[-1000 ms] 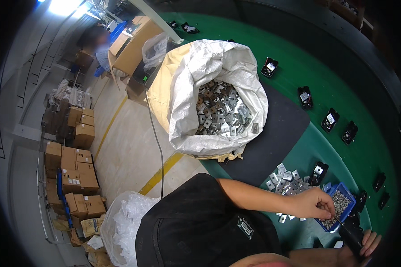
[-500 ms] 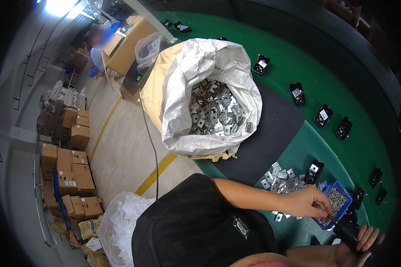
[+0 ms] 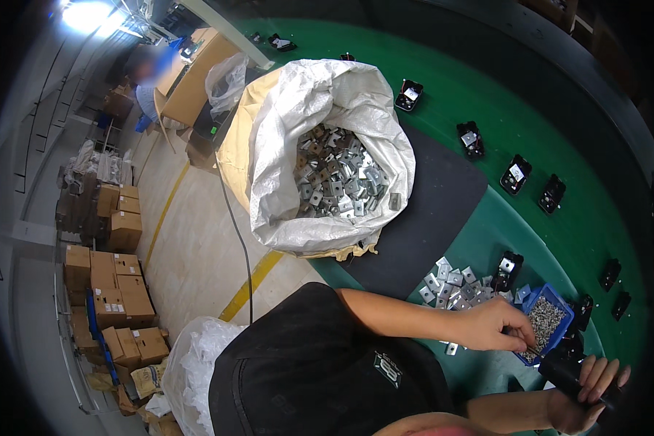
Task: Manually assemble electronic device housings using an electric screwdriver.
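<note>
My left hand (image 3: 498,324) is closed in a pinch at the near-left edge of a blue tray (image 3: 568,314) of small screws (image 3: 545,320). Its fingertips meet at the tip of a black electric screwdriver (image 3: 562,373); what they pinch is too small to make out. My right hand (image 3: 596,384) is wrapped around the body of that screwdriver, which slants toward the left hand. Square metal plates with holes (image 3: 454,283) lie in a loose pile beyond my left forearm. Beside them rests an open black case (image 3: 507,271) with a metal plate in it.
A big white woven sack (image 3: 327,87) full of metal clips (image 3: 341,174) stands ahead on a dark mat (image 3: 443,211). Black cases (image 3: 516,174) sit spaced along a green belt (image 3: 479,102). Cardboard boxes (image 3: 131,287) are stacked at left; another person (image 3: 145,98) is far left.
The whole view has shifted slightly, so the sack and cases appear a little further left and up. Both hands keep nearly the same pose at the screw tray.
</note>
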Action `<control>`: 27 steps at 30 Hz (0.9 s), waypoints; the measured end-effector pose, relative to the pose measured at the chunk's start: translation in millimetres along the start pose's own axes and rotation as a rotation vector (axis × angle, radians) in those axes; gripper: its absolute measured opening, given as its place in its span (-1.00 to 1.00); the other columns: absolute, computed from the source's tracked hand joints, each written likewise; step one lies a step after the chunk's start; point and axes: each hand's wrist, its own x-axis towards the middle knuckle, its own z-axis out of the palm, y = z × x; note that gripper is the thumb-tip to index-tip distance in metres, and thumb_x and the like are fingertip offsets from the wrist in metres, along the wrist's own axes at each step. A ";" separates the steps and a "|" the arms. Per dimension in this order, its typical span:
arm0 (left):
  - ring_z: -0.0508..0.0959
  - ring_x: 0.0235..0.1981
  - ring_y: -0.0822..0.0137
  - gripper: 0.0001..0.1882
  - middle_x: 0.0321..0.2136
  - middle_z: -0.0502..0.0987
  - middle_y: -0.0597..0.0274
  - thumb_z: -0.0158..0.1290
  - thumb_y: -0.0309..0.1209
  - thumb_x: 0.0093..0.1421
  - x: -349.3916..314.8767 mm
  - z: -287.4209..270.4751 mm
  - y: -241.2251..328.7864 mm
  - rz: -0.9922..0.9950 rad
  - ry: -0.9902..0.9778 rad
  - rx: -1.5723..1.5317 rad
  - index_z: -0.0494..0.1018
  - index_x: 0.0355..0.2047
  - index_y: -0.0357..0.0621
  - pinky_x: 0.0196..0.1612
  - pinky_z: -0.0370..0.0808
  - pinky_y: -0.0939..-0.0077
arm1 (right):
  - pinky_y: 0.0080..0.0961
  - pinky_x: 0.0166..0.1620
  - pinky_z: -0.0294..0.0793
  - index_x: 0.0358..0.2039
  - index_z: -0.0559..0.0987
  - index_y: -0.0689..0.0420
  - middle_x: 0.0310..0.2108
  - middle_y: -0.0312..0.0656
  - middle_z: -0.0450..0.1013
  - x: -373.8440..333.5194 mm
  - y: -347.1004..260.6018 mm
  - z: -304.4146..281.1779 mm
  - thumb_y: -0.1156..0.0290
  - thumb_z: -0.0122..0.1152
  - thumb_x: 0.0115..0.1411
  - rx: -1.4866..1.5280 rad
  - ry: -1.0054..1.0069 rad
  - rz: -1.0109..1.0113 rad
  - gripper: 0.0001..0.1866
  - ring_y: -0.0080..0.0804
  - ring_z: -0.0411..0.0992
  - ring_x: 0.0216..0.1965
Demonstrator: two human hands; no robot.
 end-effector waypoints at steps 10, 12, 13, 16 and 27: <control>0.65 -0.35 0.27 -0.89 -0.35 0.66 0.20 0.18 -0.47 0.16 -2.6 -1.7 0.6 0.191 0.081 0.210 0.61 -0.30 -0.19 -0.28 0.57 0.43 | -0.70 -0.31 0.14 -0.09 0.24 0.18 -0.50 -0.40 0.21 -1.3 8.9 -10.9 0.40 0.31 0.08 0.053 0.112 -0.059 -0.52 -0.71 0.16 -0.53; 0.65 -0.34 0.25 -0.89 -0.36 0.66 0.19 0.18 -0.50 0.15 -3.0 -2.4 0.4 0.264 0.099 0.279 0.61 -0.29 -0.19 -0.28 0.58 0.41 | -0.69 -0.31 0.14 -0.09 0.23 0.18 -0.50 -0.40 0.21 -1.9 10.7 -10.3 0.40 0.30 0.09 0.055 0.120 -0.061 -0.52 -0.70 0.16 -0.53; 0.65 -0.34 0.24 -0.90 -0.36 0.65 0.18 0.18 -0.52 0.14 -3.4 -2.8 1.9 0.264 0.128 0.299 0.59 -0.31 -0.20 -0.28 0.58 0.41 | -0.68 -0.30 0.14 -0.09 0.23 0.18 -0.50 -0.39 0.20 -2.5 11.5 -9.8 0.41 0.30 0.09 0.059 0.126 -0.063 -0.52 -0.70 0.16 -0.52; 0.65 -0.34 0.21 -0.94 -0.37 0.64 0.15 0.18 -0.55 0.13 -2.2 -2.7 -1.4 0.280 0.173 0.310 0.56 -0.35 -0.22 -0.28 0.57 0.40 | -0.66 -0.29 0.15 -0.08 0.23 0.19 -0.49 -0.38 0.20 -3.6 14.8 -9.2 0.42 0.28 0.10 0.075 0.135 -0.069 -0.53 -0.68 0.16 -0.51; 0.63 -0.29 0.18 -0.95 -0.33 0.63 0.13 0.14 -0.60 0.13 -1.1 -5.2 -4.1 0.459 0.145 0.342 0.50 -0.39 -0.22 -0.22 0.55 0.33 | -0.61 -0.26 0.16 -0.06 0.22 0.20 -0.48 -0.36 0.19 0.0 18.3 -6.7 0.47 0.26 0.12 0.132 0.126 -0.076 -0.54 -0.65 0.17 -0.49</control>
